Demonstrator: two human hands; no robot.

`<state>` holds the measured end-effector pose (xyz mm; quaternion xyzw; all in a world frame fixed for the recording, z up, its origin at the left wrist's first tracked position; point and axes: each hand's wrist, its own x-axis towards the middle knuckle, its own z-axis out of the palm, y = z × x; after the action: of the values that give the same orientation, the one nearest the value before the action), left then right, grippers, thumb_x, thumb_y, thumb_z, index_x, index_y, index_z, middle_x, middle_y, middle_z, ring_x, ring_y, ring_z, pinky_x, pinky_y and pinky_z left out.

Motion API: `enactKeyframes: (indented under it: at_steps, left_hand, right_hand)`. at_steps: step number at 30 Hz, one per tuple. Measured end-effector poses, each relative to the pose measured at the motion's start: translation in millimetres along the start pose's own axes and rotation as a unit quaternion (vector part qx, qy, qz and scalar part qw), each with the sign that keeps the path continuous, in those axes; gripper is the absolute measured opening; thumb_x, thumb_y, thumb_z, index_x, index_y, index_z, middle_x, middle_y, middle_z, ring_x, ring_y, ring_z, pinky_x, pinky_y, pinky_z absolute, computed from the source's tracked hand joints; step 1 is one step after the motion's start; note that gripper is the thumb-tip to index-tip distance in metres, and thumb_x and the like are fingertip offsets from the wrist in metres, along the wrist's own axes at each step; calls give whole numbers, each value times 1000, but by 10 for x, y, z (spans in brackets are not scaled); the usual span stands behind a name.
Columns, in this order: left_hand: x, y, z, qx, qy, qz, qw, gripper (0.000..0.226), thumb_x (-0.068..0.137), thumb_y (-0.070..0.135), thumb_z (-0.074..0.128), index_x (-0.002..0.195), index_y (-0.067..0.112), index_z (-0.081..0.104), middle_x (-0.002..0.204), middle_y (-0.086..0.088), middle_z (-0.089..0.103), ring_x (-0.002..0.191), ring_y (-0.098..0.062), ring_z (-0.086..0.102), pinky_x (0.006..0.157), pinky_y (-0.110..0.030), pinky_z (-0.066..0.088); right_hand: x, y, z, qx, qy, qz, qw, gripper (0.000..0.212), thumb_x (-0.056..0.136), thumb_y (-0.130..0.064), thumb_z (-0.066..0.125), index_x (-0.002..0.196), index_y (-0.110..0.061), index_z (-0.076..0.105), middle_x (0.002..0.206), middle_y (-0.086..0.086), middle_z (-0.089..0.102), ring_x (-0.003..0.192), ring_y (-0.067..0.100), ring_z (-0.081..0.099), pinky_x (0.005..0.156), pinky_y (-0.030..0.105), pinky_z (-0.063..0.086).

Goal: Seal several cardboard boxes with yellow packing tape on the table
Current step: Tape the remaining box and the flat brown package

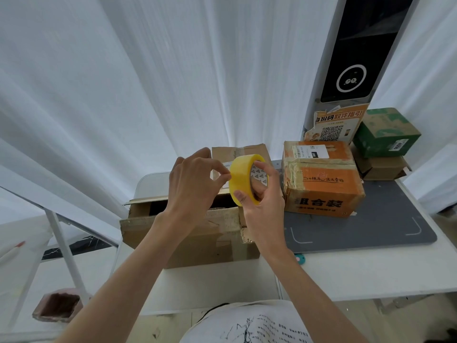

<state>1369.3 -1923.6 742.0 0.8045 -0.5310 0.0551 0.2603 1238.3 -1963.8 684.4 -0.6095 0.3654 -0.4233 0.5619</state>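
Cardboard box [197, 233] frame centre, flaps open, nearest. Above it right hand [262, 201] grips yellow tape roll [243, 179], fingers through core; left hand [195, 184] pinches roll's edge. Hunting tape end, I guess; next peel, close flaps. Orange box [321, 179] centre-right, farther back.

My right hand [262, 204] holds the yellow tape roll [243, 179] above the open brown box [193, 233], fingers through its core, thumb on the outer band. My left hand [195, 184] pinches at the roll's left edge. To the right, an orange box [324, 179] sits on the grey mat [371, 229], with a green box [385, 132] stacked farther right.
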Motion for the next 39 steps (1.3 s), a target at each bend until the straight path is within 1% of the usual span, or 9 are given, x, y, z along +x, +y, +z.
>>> enactKeyframes:
  at_steps: [3, 7, 11, 17, 22, 27, 32, 36, 39]
  left_hand:
    - [28, 10, -17, 9, -12, 6, 1000, 13, 91, 38, 73, 90, 27, 79, 71, 13, 39, 66, -11, 43, 78, -27, 29]
    - [76, 22, -33, 33, -34, 9, 999, 11, 90, 38, 72, 88, 28, 77, 72, 13, 40, 71, -14, 46, 80, -24, 26]
    - [105, 5, -15, 50, -52, 15, 997, 14, 87, 42, 74, 84, 29, 73, 74, 16, 40, 74, -13, 47, 82, -24, 27]
    - [128, -40, 33, 9, -98, 18, 995, 15, 84, 35, 76, 83, 23, 67, 77, 13, 43, 69, -8, 44, 80, -25, 28]
    - [71, -28, 71, -51, -141, 27, 988, 13, 82, 27, 72, 78, 24, 60, 77, 11, 42, 68, -8, 42, 69, -16, 27]
    - [74, -115, 92, -71, -143, 24, 987, 14, 85, 32, 72, 82, 27, 59, 79, 10, 41, 69, -5, 45, 74, -24, 31]
    - [79, -104, 84, -100, -106, 2, 989, 33, 76, 41, 84, 76, 34, 51, 77, 14, 42, 71, 6, 44, 64, -18, 29]
    - [64, -41, 78, -62, -69, -5, 996, 38, 69, 51, 86, 100, 32, 73, 76, 17, 41, 69, 2, 44, 73, -27, 31]
    - [61, 2, 91, -65, -63, -29, 995, 36, 71, 51, 86, 99, 30, 80, 73, 12, 40, 65, -5, 41, 72, -29, 29]
  right_hand:
    - [4, 9, -4, -17, -1, -3, 1000, 64, 90, -10, 76, 137, -37, 42, 96, -32, 69, 102, -2, 69, 102, 35, 54]
    - [2, 21, -17, -40, -14, -8, 999, 64, 91, -11, 75, 136, -38, 39, 88, -56, 56, 93, -22, 61, 84, 3, 46]
    - [5, 20, -19, -54, -23, -15, 998, 63, 91, -12, 74, 137, -35, 39, 91, -63, 47, 91, -29, 56, 78, -6, 40]
    - [-6, 23, -21, -42, -23, -8, 999, 62, 91, -12, 74, 136, -36, 40, 102, -26, 70, 93, -15, 65, 78, -3, 42]
    - [-4, 24, -51, -25, -32, 11, 999, 58, 93, -15, 73, 133, -40, 40, 99, -10, 77, 96, 3, 71, 90, 21, 53]
    - [22, 62, -64, -31, -36, 11, 999, 45, 94, -20, 71, 128, -42, 52, 101, -5, 73, 93, 7, 70, 82, 22, 59]
    - [31, 99, -92, -26, -39, 27, 999, 39, 92, -19, 72, 122, -41, 59, 106, -20, 68, 99, -2, 67, 83, 15, 56]
    - [31, 94, -78, -17, -31, 32, 999, 38, 90, -24, 73, 124, -36, 60, 112, -10, 71, 102, 5, 69, 89, 23, 58]
    - [26, 82, -70, -16, -29, 32, 999, 38, 90, -24, 74, 123, -35, 60, 105, -11, 74, 98, 3, 70, 88, 25, 59]
